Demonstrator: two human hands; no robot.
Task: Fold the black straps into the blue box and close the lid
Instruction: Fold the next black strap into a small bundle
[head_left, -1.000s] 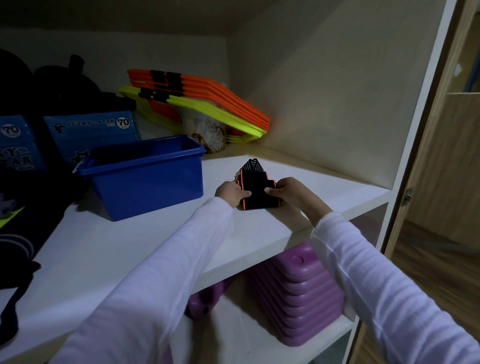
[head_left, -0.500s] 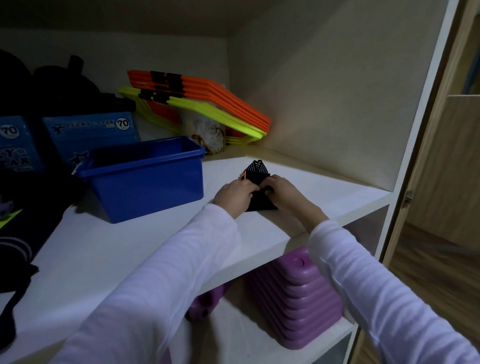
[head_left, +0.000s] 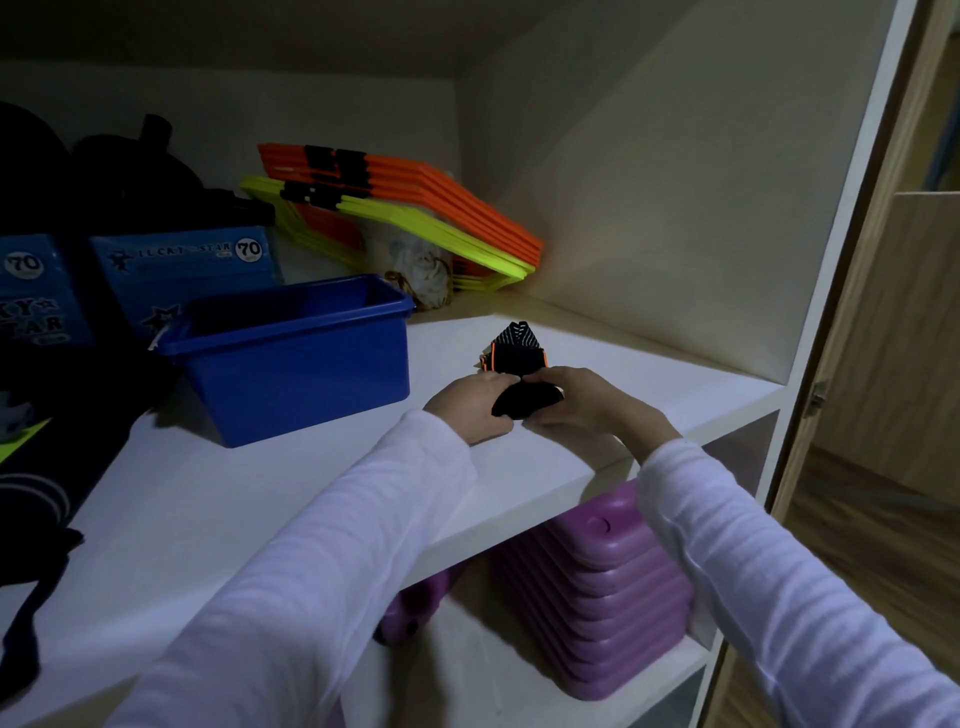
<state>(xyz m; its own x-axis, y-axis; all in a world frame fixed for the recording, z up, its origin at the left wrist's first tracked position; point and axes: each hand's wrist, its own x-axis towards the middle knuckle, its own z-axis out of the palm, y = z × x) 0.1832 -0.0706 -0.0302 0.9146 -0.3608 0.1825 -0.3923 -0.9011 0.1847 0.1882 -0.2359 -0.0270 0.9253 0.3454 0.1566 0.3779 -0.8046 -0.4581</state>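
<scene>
A black strap with orange edging (head_left: 514, 356) lies on the white shelf (head_left: 260, 493), right of the open blue box (head_left: 296, 358). My left hand (head_left: 470, 405) and my right hand (head_left: 576, 397) both grip its near end, which is folded over into a dark roll between my fingers. The strap's far end, with a white zigzag pattern, sticks up behind my hands. The blue box stands lidless; its inside is dark and hidden from here. I see no lid.
Orange and yellow flat frames (head_left: 415, 208) lean in the back corner beside a small white bag (head_left: 418, 270). Blue "70" cartons (head_left: 176, 270) and black bags (head_left: 62, 415) fill the left. Purple stacked steps (head_left: 597, 587) sit on the lower shelf. A wooden door (head_left: 883, 312) stands right.
My hands have come together over the strap and folded its near half up and over. The flat strap is now a shorter bundle with a roll between my fingers.
</scene>
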